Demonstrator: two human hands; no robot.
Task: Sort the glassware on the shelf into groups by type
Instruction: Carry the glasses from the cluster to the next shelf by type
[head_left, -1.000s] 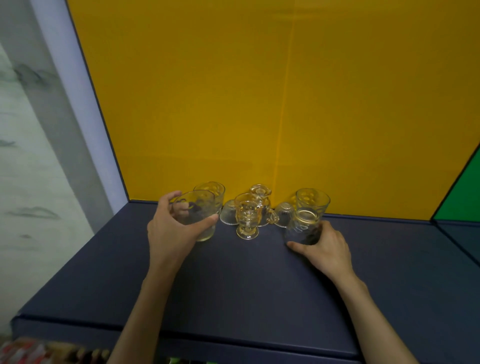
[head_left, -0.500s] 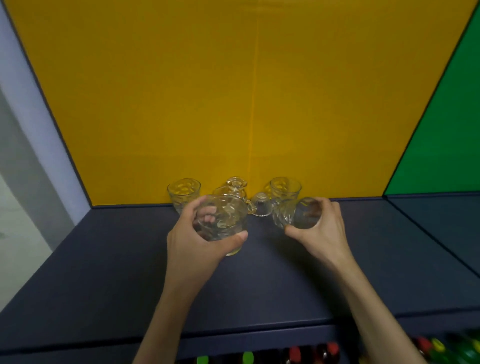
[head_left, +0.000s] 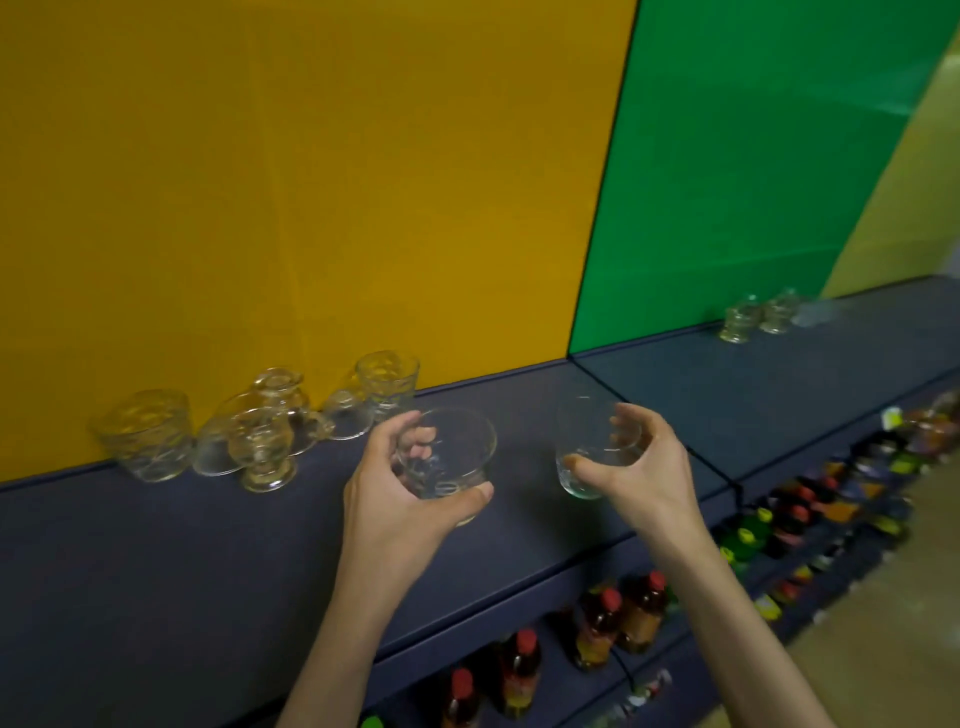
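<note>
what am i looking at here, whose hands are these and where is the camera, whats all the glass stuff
There is no machine here. A person wears a wide-angle camera on their head, so you look forward and down at their own two bare arms. The left hand holds one clear glass and the right hand holds another clear glass, both lifted above a dark blue shelf. More glassware stands in a mixed cluster against the yellow back panel. A smaller group of glasses stands farther right, before the green panel. Bottles with coloured caps fill the shelf below.

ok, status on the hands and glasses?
Left hand grips a glass. Right hand grips a tumbler. Both lifted off the shelf. Path rightward clear.
</note>
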